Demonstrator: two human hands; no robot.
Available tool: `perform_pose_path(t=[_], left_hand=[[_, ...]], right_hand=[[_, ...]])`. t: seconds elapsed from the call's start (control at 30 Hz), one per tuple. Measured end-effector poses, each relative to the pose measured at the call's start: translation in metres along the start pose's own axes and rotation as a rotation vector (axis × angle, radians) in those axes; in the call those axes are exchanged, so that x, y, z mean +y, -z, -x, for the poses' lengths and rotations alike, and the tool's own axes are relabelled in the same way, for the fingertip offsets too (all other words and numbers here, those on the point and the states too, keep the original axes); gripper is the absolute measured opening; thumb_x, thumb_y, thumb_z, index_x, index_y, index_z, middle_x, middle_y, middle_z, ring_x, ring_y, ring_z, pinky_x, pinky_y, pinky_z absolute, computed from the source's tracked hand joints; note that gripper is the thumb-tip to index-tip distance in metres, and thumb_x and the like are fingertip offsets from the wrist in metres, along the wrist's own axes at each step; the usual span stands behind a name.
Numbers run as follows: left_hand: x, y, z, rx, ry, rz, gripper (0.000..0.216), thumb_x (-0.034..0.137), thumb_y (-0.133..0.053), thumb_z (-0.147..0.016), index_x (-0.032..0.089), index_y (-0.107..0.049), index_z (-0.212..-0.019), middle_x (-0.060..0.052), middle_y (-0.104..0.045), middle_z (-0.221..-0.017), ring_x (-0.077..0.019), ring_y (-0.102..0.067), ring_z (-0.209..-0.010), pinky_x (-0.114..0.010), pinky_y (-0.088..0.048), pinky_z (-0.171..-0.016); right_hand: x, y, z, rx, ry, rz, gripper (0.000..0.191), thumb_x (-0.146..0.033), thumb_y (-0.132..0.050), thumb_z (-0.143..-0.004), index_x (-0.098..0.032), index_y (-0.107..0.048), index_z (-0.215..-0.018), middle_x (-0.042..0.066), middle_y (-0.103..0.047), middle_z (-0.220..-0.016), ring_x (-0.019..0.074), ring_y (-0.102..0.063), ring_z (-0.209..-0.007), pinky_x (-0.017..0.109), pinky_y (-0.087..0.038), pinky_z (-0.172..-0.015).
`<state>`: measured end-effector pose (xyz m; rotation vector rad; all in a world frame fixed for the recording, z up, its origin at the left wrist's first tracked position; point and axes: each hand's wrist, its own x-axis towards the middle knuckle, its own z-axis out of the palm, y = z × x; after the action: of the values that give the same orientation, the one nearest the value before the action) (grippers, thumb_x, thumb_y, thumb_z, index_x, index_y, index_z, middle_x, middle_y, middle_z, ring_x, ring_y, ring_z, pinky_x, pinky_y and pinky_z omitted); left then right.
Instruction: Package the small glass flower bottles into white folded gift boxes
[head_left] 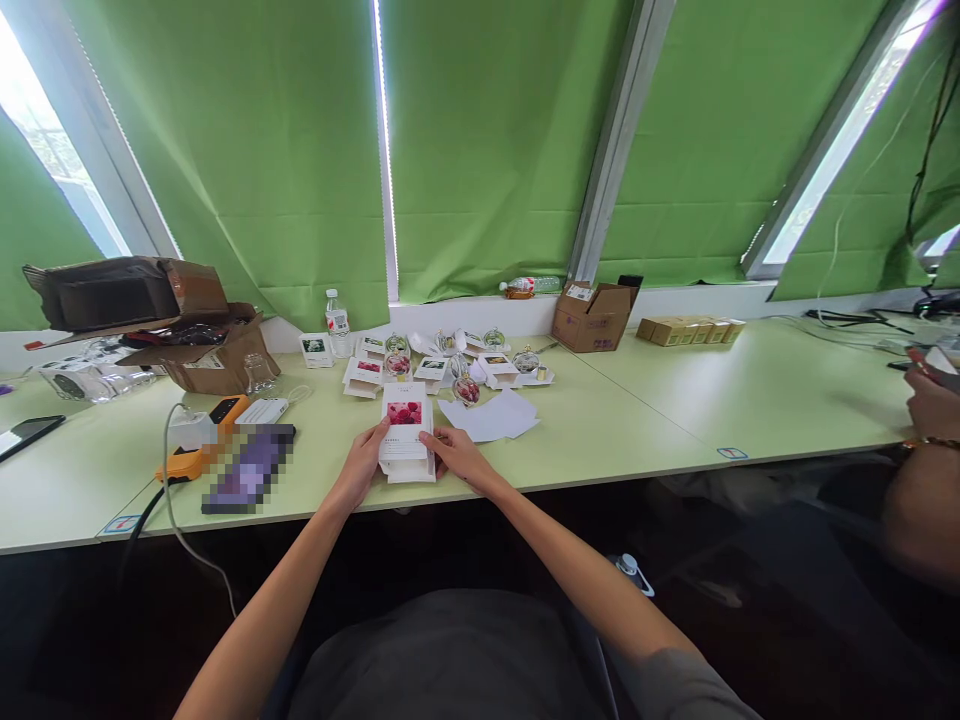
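The left hand (365,462) and right hand (455,455) both grip the white box (406,408) just below the centre of the frame, one at each long side, thumbs on its printed face. The box lies directly between them, neither hand clearly nearer, and its long axis runs up the frame, the flapped end pointing down toward the person (whether it rests on the table (637,410) is unclear). A white sheet (491,415) lies beyond the right hand.

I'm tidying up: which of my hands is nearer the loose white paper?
Right. Your right hand is in front and left of the paper; your left hand is farther left, across the held box.
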<state>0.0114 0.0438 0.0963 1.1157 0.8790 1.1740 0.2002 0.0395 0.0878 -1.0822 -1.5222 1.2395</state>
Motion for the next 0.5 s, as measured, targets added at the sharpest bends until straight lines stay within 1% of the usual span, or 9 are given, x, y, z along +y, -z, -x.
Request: perform_pose_path(t=[0.1, 0.33, 0.5], left_hand=[[-0.0003, 0.0002, -0.0002, 0.004, -0.010, -0.005, 0.055, 0.054, -0.063, -0.082, 0.012, -0.067, -0.116, -0.013, -0.074, -0.101, -0.0246, -0.070, -0.080, -0.030, -0.052, -0.067], [0.0006, 0.0004, 0.0005, -0.034, -0.032, -0.014, 0.054, 0.054, -0.062, -0.083, 0.012, -0.066, -0.117, -0.014, -0.073, -0.105, -0.0251, -0.069, -0.087, -0.033, -0.052, -0.079], [-0.0025, 0.0013, 0.0001, 0.000, -0.029, -0.036, 0.057, 0.059, -0.056, -0.084, 0.014, -0.066, -0.118, -0.012, -0.074, -0.103, -0.0264, -0.069, -0.089, -0.033, -0.052, -0.075]], right_hand=[[-0.0004, 0.0006, 0.0011, -0.014, 0.006, 0.002, 0.045, -0.060, -0.058, -0.083, -0.016, -0.066, -0.086, 0.004, -0.064, -0.071, 0.0132, -0.059, -0.058, 0.022, -0.052, -0.047], [0.0004, 0.0003, 0.0008, -0.016, 0.018, -0.015, 0.047, -0.061, -0.056, -0.083, -0.015, -0.067, -0.084, 0.003, -0.062, -0.070, 0.0126, -0.057, -0.058, 0.022, -0.051, -0.048], [0.0007, -0.0009, 0.0004, -0.017, 0.018, -0.019, 0.050, -0.063, -0.053, -0.084, -0.016, -0.065, -0.074, 0.001, -0.059, -0.060, 0.0118, -0.055, -0.052, 0.021, -0.048, -0.046]])
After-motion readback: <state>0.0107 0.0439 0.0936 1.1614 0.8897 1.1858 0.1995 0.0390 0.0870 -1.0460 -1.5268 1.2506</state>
